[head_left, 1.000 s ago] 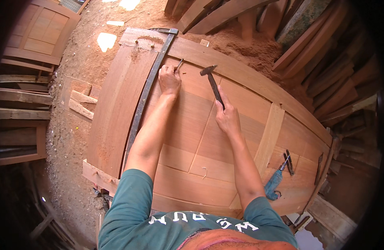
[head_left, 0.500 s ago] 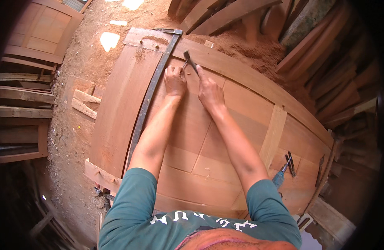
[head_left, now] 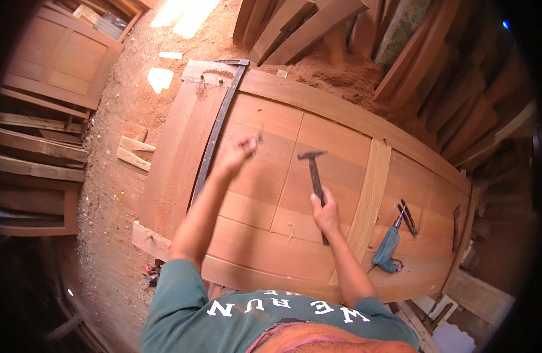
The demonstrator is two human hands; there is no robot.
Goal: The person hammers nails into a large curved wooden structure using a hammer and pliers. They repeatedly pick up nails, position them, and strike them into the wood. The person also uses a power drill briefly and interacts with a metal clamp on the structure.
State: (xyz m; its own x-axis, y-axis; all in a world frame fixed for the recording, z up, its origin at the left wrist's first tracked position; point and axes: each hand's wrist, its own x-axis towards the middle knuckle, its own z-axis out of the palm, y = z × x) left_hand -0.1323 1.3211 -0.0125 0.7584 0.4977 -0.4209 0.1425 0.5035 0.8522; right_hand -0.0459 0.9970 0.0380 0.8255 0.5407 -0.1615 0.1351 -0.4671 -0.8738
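Observation:
My right hand (head_left: 326, 213) grips a hammer (head_left: 315, 176) by its dark handle, with the head held up over the panels of a large wooden door (head_left: 371, 200). My left hand (head_left: 240, 152) is blurred, above the door to the left of the hammer. Its fingers look pinched together, and a small thin dark thing shows at their tips; its kind is too smeared to tell. A long dark metal bar clamp (head_left: 215, 126) runs across the door just left of that hand.
A blue power drill (head_left: 387, 250) lies on the door's right part beside dark pliers-like tools (head_left: 408, 219). Curved planks (head_left: 430, 53) lean at the far right above sawdust (head_left: 341, 79). Stacked boards and door frames (head_left: 36, 159) stand on the left.
Both hands have drawn back toward me from the door's far rail. The hammer has swung away to the right, apart from the left hand. My view has shifted, showing the whole drill.

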